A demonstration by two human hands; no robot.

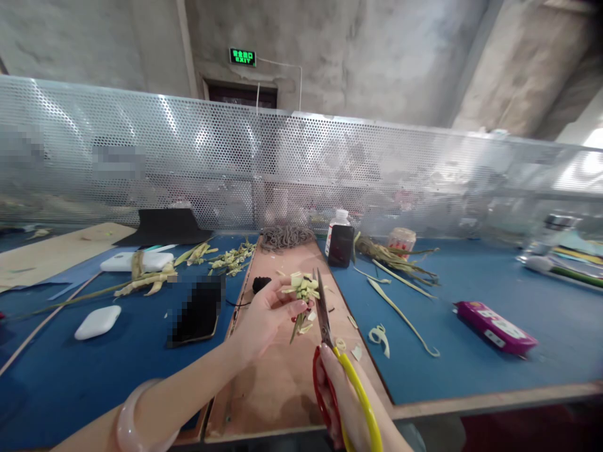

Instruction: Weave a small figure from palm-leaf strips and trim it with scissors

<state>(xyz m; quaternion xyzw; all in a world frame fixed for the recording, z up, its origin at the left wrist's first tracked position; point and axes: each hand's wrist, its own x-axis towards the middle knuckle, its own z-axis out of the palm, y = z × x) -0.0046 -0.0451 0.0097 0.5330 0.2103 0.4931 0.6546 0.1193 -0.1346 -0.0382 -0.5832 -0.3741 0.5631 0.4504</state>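
Observation:
Between the thumb and fingers of my left hand [271,312] is a small flower-like bundle of pale green plant strips [304,287], its short stem ends hanging below. My right hand [348,389] grips scissors [324,317] with one red and one yellow handle. Their blades point up and away, slightly parted, right beside the bundle's right edge. Whether the blades touch a strip, I cannot tell. Small pale trimmings [357,353] lie on the wooden board [268,389] under both hands.
Left on the blue mat are a black phone [200,311], a white earbud case [98,322] and dried strips [233,258]. Grey cord [287,237] lies at the back. Rightward are a white bottle [333,226], a leaf bundle [396,258] and a purple packet [494,328]. A perforated metal screen [301,163] stands behind.

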